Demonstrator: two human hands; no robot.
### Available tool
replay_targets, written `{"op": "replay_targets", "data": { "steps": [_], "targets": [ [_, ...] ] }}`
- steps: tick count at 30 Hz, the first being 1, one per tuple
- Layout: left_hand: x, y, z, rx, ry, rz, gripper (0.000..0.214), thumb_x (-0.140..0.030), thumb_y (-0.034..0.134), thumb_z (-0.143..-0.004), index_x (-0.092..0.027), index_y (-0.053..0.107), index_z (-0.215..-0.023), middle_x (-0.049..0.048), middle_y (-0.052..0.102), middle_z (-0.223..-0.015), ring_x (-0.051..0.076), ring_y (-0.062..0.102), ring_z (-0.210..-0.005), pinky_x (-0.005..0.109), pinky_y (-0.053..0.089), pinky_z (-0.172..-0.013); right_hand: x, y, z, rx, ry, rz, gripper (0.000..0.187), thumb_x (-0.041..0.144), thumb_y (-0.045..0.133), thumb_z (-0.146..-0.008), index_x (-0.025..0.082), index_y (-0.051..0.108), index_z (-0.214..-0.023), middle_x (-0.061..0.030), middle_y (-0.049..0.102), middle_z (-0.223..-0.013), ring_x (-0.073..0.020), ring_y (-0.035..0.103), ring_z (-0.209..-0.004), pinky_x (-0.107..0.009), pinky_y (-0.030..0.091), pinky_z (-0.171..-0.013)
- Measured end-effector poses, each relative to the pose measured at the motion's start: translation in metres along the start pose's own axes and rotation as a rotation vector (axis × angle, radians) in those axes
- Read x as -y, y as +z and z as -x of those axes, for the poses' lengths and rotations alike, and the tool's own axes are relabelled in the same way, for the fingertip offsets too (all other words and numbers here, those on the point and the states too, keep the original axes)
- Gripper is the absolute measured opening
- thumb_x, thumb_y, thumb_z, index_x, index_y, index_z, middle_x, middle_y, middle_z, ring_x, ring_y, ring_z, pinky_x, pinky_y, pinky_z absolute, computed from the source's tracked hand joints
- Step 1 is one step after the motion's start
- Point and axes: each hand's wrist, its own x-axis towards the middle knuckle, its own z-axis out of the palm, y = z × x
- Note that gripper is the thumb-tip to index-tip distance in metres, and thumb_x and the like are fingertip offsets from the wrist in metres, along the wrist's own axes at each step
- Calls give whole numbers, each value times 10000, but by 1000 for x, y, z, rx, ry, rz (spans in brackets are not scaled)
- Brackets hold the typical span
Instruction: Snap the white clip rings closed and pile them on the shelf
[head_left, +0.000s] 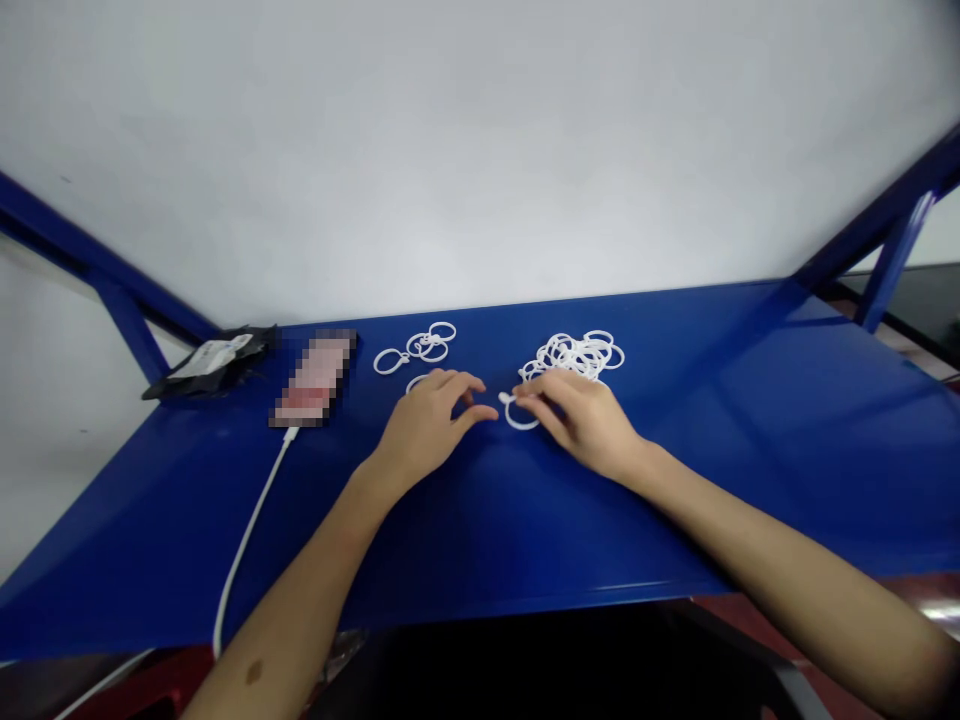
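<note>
Right hand (592, 422): fingers pinch one white ring (523, 428). Left hand (427, 425): fingers parted, empty. Caution: overlapping pile (571, 356) could snag it.

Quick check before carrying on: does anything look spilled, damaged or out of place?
Nothing stands out. White rings lie heaped by the right hand, with a few others near the left hand; small flaws would be too fine to see.
</note>
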Motion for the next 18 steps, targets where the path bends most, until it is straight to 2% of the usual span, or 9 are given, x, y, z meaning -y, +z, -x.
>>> {"op": "replay_targets", "data": {
  "steps": [2,4,8,13,16,18],
  "targets": [
    [10,-4,-1,26,-37,-274,278,-373,707,-888,-176,674,-1081,81,712,-988,291,622,-1019,434,491,-906,-12,-8,-5,-115,61,122,148,268,532,-1010,193,660,-1007,-66,731,-969,-193,664,-872,-330,522,-762],
    [19,-8,-1,57,-88,-450,315,-386,679,-904,-150,665,-1112,125,697,-1058,337,599,-1061,472,480,-912,-28,-17,-7,-220,129,246,168,282,543,-999,189,679,-970,-72,713,-912,-210,628,-846,-351,502,-758],
    [27,-7,0,108,-122,-515,231,-257,571,-954,-145,651,-1140,132,706,-1040,336,603,-1023,459,483,-848,-60,-27,-7,-254,242,386,183,282,541,-980,193,700,-968,-66,702,-859,-228,583,-814,-390,481,-784],
    [21,-4,-2,51,-115,-301,204,-157,547,-923,-173,640,-1104,80,721,-926,292,600,-969,446,467,-864,-76,-27,-6,-216,306,457,218,305,555,-956,170,701,-1043,-105,704,-930,-270,574,-873,-442,484,-818],
    [11,-4,-3,-8,-150,-16,189,-161,540,-913,-199,638,-1070,49,700,-906,238,610,-930,395,474,-848,-69,-27,-7,-261,273,510,238,317,534,-972,164,706,-1033,-141,685,-998,-298,564,-941,-475,481,-852],
    [4,-6,-2,8,-187,182,179,-191,528,-921,-210,641,-1059,37,684,-926,195,615,-865,351,480,-800,-56,-25,-7,-285,212,484,233,315,522,-986,174,699,-1042,-138,680,-1010,-297,564,-960,-478,482,-867]
  ]
}}
